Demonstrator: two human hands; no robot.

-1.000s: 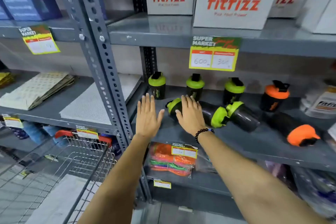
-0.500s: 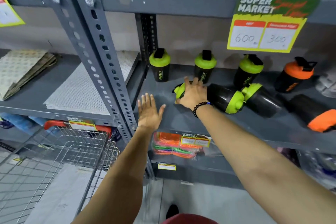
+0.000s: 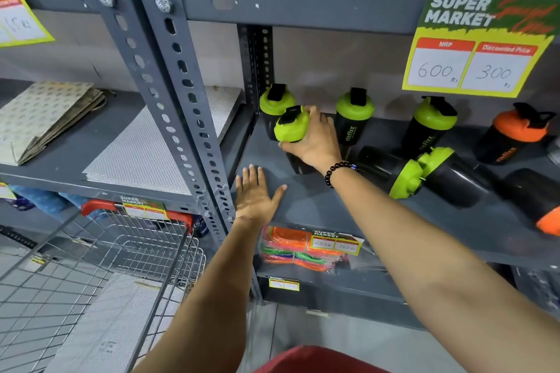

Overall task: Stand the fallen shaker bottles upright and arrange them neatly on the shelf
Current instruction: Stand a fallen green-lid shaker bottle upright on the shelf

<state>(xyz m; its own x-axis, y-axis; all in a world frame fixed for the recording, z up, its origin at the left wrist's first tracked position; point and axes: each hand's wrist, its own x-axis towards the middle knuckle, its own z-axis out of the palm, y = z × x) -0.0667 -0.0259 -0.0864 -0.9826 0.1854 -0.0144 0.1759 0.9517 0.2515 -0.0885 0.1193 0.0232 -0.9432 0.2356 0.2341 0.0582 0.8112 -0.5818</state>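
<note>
Right hand (image 3: 315, 142) clasps a green-lidded black plastic shaker bottle (image 3: 292, 130) — nearly upright, base low; left hand (image 3: 254, 194) splayed, empty.

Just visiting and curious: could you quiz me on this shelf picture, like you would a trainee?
1. True or false: the left hand grips a bottle.
2. What colour is the lid of the bottle in the right hand?
3. How many green-lidded bottles lie on their sides on the shelf? A) one B) two C) four

Key
1. False: it is open and flat, holding nothing.
2. Green.
3. B: one lies lid to lid with the other.
</note>
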